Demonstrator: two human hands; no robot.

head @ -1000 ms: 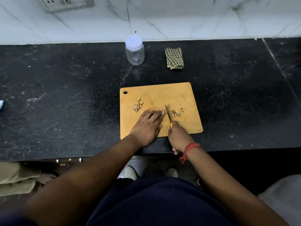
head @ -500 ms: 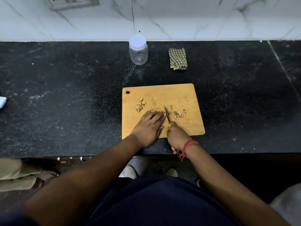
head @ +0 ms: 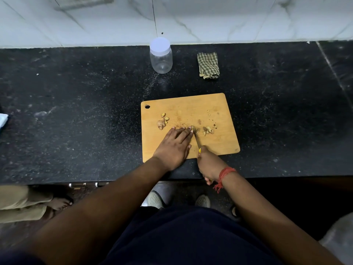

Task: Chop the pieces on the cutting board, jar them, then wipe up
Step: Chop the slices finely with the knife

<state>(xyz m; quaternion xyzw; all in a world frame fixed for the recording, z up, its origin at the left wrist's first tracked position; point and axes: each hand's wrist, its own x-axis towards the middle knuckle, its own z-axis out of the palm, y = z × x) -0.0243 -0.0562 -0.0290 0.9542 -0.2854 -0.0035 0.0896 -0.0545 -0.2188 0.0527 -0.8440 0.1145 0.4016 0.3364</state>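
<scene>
A wooden cutting board [head: 214, 106] lies on the black counter. Uncut tan pieces [head: 162, 122] sit at its left, chopped bits [head: 207, 130] at its right. My left hand [head: 174, 145] lies flat on the board, straight fingers pressing a small piece beside the blade. My right hand [head: 209, 163] grips the yellow handle of a small knife [head: 196, 139], its blade pointing away from me, right next to my left fingertips. A clear jar [head: 161, 56] with a white lid stands behind the board. A folded checked cloth [head: 208, 65] lies to the jar's right.
The counter's front edge [head: 114, 180] runs just below the board. A white marble wall with a socket plate [head: 84, 1] rises behind. Another person's foot [head: 59, 203] and trouser leg show at lower left on the floor. A pale object [head: 2, 119] sits at the far left edge.
The knife blade has shifted slightly along the piece under my left fingertips, and my view has drifted a little. Both hands stay in nearly the same place on the board.
</scene>
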